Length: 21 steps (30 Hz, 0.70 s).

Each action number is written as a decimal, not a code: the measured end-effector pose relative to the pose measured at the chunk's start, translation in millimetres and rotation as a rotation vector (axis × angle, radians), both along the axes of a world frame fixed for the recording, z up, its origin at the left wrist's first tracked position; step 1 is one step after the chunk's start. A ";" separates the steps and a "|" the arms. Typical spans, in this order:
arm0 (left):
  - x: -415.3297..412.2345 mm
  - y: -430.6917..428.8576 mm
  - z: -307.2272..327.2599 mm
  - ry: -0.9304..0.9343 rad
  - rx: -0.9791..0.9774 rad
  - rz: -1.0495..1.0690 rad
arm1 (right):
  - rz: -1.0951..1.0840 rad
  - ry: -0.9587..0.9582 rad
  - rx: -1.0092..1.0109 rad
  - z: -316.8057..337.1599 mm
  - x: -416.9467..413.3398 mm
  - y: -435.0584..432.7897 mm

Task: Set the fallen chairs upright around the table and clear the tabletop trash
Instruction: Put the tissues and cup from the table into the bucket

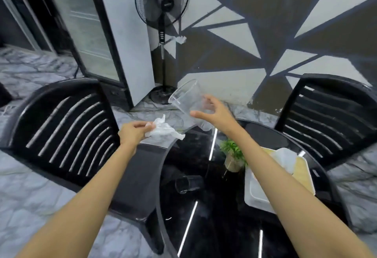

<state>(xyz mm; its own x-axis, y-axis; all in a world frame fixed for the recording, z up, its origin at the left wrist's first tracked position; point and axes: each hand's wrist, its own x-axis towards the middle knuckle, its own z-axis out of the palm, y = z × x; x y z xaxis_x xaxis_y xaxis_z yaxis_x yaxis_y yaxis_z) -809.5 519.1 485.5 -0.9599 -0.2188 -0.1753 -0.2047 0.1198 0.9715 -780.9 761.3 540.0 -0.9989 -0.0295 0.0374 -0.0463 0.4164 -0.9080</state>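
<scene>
My left hand [133, 130] pinches a crumpled white napkin [165, 130] above the far left edge of the round black glass table [204, 227]. My right hand [212, 110] grips a clear plastic cup [186, 97], tilted with its mouth up and left, above the table's far edge. A black slatted chair [67, 127] stands upright at the table's left and another black chair [330, 121] stands upright at its far right. A white foam tray [259, 194] with a crumpled napkin [286, 156] in it lies on the table's right side.
A small potted green plant [233, 155] stands mid-table beside the tray. The table's gloss mirrors the cup. A black pedestal fan [162, 13] and a glass-door fridge [95, 33] stand against the patterned wall beyond. Marble-look floor surrounds the table.
</scene>
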 end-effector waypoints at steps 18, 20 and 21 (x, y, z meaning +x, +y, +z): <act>303.5 -230.2 -134.2 -0.312 -0.044 0.039 | -0.085 -0.546 -0.175 -183.4 296.5 -240.2; 322.7 -241.1 -159.4 -0.374 -0.059 0.067 | -0.107 -0.608 -0.175 -207.8 314.6 -250.0; 331.9 -244.1 -169.7 -0.395 -0.066 0.078 | -0.110 -0.641 -0.169 -219.2 322.8 -254.4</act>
<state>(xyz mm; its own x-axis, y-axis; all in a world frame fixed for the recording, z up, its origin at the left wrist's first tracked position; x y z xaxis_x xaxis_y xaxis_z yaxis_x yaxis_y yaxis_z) -477.6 275.1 315.8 -0.8015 -0.3117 -0.5103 -0.5715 0.1484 0.8071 -458.1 506.8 320.8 -0.8219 0.0283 -0.5689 0.5583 0.2374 -0.7949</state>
